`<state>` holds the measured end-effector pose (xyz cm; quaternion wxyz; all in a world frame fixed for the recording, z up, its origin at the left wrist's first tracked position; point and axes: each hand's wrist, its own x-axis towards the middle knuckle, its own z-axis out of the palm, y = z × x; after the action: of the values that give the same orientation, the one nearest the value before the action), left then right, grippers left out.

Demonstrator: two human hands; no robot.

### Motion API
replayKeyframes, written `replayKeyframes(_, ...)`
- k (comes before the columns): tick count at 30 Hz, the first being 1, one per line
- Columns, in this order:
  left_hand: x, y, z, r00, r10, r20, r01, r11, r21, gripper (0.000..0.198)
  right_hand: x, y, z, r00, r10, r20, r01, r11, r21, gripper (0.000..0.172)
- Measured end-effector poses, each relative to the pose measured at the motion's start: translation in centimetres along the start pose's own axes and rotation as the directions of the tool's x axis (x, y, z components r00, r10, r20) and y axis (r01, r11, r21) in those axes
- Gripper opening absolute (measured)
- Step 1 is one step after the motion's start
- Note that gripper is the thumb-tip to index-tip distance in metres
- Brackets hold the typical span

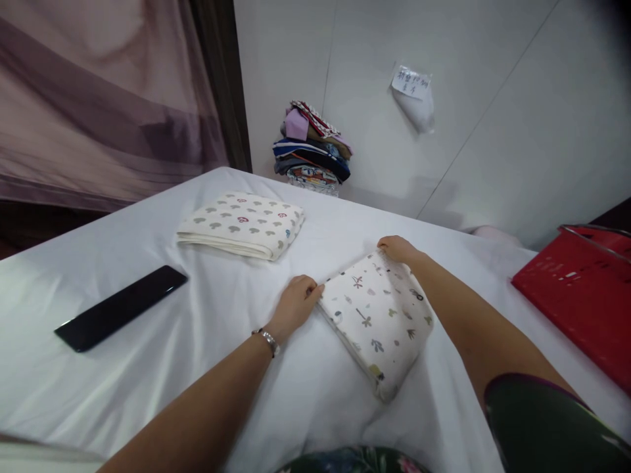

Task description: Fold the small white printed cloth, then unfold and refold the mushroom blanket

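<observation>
A folded white cloth (pixel 379 315) printed with small plants and leaves lies at an angle on the white sheet. At its left corner, my left hand (pixel 297 303) pinches the edge between thumb and fingers; a bracelet circles that wrist. My right hand (pixel 397 249) grips the far corner of the same cloth, its fingertips partly hidden. Farther back to the left rests a second folded cloth (pixel 241 223), cream with grey mushroom shapes and a few red and blue ones. Neither hand touches it.
A flat black glossy object (pixel 123 305) lies on the white sheet (pixel 211 368) at left. A red bag-like object (pixel 576 289) sits at the right edge. Behind stands a stack of folded clothes (pixel 313 148) against the wall, where a plastic pouch (pixel 414 98) hangs. A curtain (pixel 108 98) covers the left.
</observation>
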<state>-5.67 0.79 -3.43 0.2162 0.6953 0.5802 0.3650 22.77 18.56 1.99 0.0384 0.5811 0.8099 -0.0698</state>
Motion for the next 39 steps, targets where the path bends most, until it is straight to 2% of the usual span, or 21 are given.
replayKeyframes(7,0.0,0.1,-0.1,1.000,0.002,0.005,-0.002,1.000,0.004,0.028,-1.5,1.5,-0.6,0.998,0.036,0.049,-0.040,0.995,0.088,0.043)
replayKeyframes(10,0.1,0.1,-0.1,1.000,0.005,-0.002,-0.005,1.000,0.010,0.029,-1.6,1.4,-0.5,0.998,0.034,0.054,-0.038,0.997,0.070,0.040)
replayKeyframes(16,0.1,0.0,-0.1,1.000,-0.013,0.005,0.013,1.000,-0.004,0.028,-1.1,0.6,-0.5,0.999,0.023,-0.022,-0.024,1.000,-0.006,0.032)
replayKeyframes(24,0.2,-0.1,0.0,1.000,0.003,0.007,-0.003,1.000,0.010,0.028,-0.7,0.5,0.1,0.996,0.077,-0.035,-0.080,0.993,-0.087,0.035)
replayKeyframes(29,0.1,-0.2,0.0,1.000,0.010,0.006,-0.010,1.000,0.006,0.029,-1.9,-1.6,-0.4,0.994,0.069,-0.085,-0.080,0.988,-0.130,0.039)
replayKeyframes(31,0.1,-0.2,0.0,1.000,0.013,0.006,-0.013,1.000,0.003,0.028,-2.9,-3.1,0.1,0.987,-0.012,-0.160,-0.006,0.993,-0.114,0.042)
replayKeyframes(33,0.2,-0.1,0.0,1.000,0.011,0.003,-0.011,1.000,0.000,0.028,-3.9,-4.5,1.3,0.970,-0.136,-0.200,0.123,0.990,-0.075,0.046)
replayKeyframes(35,0.2,-0.1,0.1,1.000,0.013,-0.002,-0.013,1.000,-0.001,0.027,-4.4,-5.6,2.8,0.964,-0.204,-0.170,0.203,0.979,-0.022,0.050)
replayKeyframes(39,0.2,-0.2,0.1,1.000,0.015,-0.009,-0.015,1.000,0.010,0.029,-4.4,-6.3,4.0,0.985,-0.162,-0.063,0.165,0.985,0.049,0.053)
